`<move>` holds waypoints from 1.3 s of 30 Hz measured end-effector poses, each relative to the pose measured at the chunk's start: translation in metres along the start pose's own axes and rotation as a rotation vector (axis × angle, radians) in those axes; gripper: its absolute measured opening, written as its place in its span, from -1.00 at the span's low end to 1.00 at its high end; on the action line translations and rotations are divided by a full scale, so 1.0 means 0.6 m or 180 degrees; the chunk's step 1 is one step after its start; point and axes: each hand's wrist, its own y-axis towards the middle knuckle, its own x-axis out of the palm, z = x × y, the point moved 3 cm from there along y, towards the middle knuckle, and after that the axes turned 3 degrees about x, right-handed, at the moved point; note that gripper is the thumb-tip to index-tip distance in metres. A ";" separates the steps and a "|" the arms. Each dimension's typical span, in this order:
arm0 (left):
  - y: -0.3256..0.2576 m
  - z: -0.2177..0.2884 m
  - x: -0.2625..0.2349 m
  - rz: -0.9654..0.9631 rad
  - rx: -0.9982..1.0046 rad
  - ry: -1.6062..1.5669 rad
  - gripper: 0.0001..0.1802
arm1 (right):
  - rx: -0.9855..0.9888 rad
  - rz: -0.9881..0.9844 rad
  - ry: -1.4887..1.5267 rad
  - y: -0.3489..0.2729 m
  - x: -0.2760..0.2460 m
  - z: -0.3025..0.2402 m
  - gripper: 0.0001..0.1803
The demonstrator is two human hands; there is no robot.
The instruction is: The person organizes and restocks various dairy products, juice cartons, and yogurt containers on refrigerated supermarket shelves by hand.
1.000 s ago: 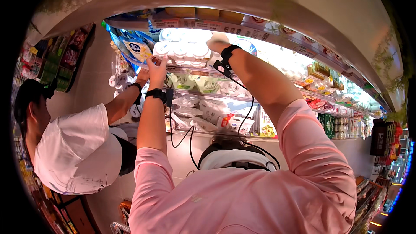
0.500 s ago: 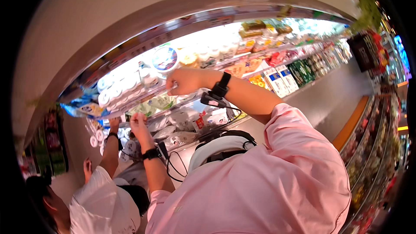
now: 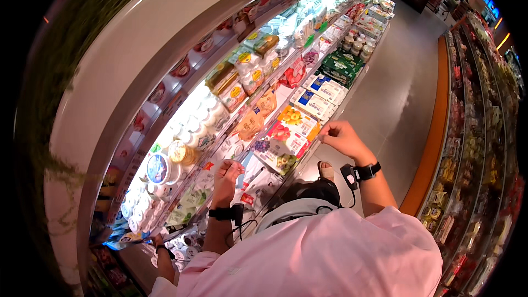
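Fingers of the right hand (image 3: 345,140) are hanging just beside the fruit-printed packs (image 3: 290,136), grip unclear tbh
They're bending inward off the packs' right edge, and I can't tell whether they're touching or pinching anything. The left hand (image 3: 224,180) is hovering near some pale packages (image 3: 268,182), fingers loosely bent, can't tell if the tips are meeting. Packs are lying flat, just left of the right fingers, and they're looking like smooth, stiffish card: probably fairly light, a bit slippery, easy to dent at corners. I'd be going for opposite side edges.
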 end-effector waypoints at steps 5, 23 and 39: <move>0.123 -0.039 0.216 -0.0446 0.0065 -0.0817 -0.90 | 0.0282 0.0591 0.0188 -0.037 -0.256 0.044 -0.92; 0.383 -0.215 0.807 -0.0268 0.0042 -0.1288 -0.89 | 0.0315 0.0676 0.0393 0.078 -0.903 0.132 -0.96; 0.764 -0.156 0.952 -0.0596 0.0974 -0.0693 -0.96 | -0.0369 0.1003 0.0007 0.314 -1.112 0.000 -0.98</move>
